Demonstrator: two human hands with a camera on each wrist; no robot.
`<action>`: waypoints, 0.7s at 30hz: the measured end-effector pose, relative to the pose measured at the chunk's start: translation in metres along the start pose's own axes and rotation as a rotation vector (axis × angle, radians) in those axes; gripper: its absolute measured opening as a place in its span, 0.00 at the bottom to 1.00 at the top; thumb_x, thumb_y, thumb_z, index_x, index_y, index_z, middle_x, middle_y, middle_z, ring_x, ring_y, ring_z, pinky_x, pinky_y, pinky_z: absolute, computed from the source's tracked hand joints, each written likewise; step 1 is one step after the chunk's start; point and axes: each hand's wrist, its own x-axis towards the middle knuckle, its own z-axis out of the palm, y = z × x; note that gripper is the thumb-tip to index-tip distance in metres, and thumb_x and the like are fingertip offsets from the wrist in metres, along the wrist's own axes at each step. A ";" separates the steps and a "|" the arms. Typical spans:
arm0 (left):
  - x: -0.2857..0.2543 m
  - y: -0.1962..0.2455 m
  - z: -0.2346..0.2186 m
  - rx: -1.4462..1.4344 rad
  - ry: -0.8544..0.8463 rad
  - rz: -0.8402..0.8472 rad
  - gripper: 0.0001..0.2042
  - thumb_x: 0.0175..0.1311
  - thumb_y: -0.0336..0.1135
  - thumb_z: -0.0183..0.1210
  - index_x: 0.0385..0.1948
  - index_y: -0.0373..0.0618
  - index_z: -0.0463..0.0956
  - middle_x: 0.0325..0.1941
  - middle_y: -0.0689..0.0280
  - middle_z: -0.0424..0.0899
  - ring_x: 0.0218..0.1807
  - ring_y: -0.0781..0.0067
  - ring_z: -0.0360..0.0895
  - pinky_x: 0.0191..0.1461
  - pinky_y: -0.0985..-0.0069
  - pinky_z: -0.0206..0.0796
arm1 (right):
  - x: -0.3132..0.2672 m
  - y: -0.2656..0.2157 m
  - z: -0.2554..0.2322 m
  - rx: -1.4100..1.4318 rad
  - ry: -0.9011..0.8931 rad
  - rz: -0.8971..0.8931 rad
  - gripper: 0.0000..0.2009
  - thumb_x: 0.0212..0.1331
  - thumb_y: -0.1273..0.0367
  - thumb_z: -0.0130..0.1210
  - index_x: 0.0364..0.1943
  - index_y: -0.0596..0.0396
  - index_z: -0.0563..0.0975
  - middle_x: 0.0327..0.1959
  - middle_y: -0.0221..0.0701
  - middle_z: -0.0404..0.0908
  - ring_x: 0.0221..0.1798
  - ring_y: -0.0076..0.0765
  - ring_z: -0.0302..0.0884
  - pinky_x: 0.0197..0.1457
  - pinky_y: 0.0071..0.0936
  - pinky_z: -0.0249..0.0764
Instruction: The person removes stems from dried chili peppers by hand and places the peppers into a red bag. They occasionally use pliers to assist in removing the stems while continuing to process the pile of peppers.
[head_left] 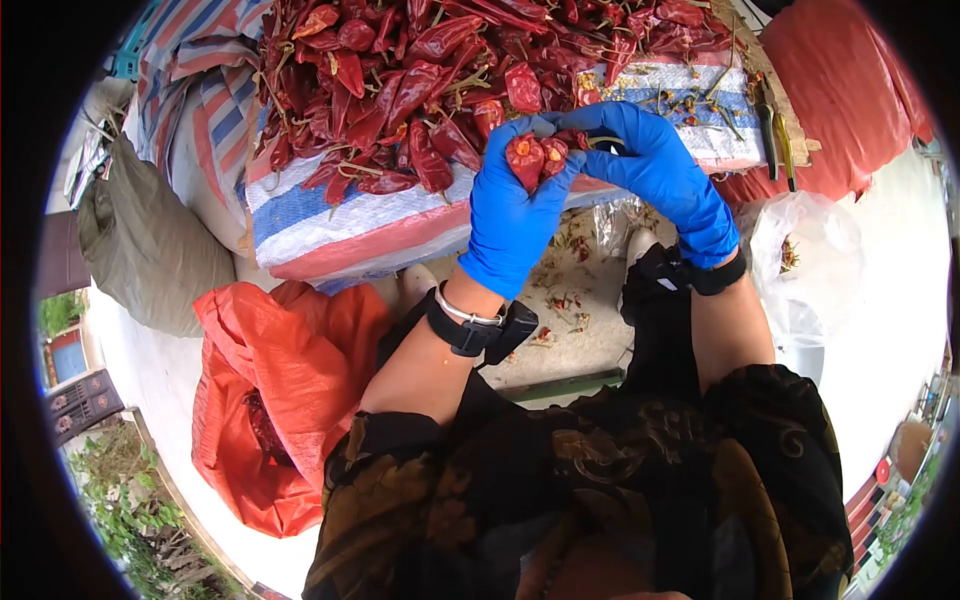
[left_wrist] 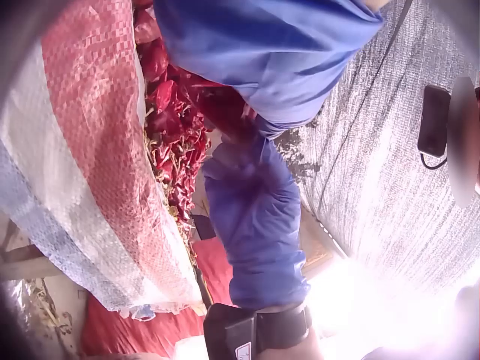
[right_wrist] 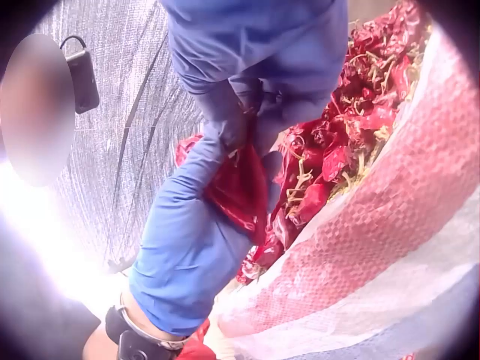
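Observation:
Both hands wear blue gloves and meet at the near edge of a pile of dried red peppers (head_left: 400,90). My left hand (head_left: 515,215) grips red peppers (head_left: 525,162), their open ends facing up. Against its fingertips, the right hand (head_left: 655,165) pinches at another red pepper (head_left: 573,139), with a stem showing beside it. In the right wrist view, the left hand (right_wrist: 187,232) has its fingers round a glossy pepper (right_wrist: 240,191), and the right hand (right_wrist: 259,45) touches its top. In the left wrist view, the left hand (left_wrist: 266,64) partly hides the right hand (left_wrist: 259,217).
The pile lies on a striped woven sack (head_left: 350,230), with loose stems (head_left: 700,105) at its right. An open red sack (head_left: 255,350) stands lower left, a grey-green sack (head_left: 150,240) at the left. A clear plastic bag (head_left: 810,260) and a full red sack (head_left: 840,90) are at the right.

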 end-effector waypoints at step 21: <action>0.005 0.009 -0.008 -0.213 -0.198 -0.410 0.16 0.49 0.24 0.62 0.40 0.39 0.70 0.37 0.67 0.77 0.37 0.79 0.74 0.43 0.80 0.69 | -0.001 0.015 0.009 0.258 0.200 0.092 0.07 0.57 0.68 0.53 0.27 0.57 0.77 0.18 0.24 0.70 0.18 0.15 0.60 0.23 0.14 0.57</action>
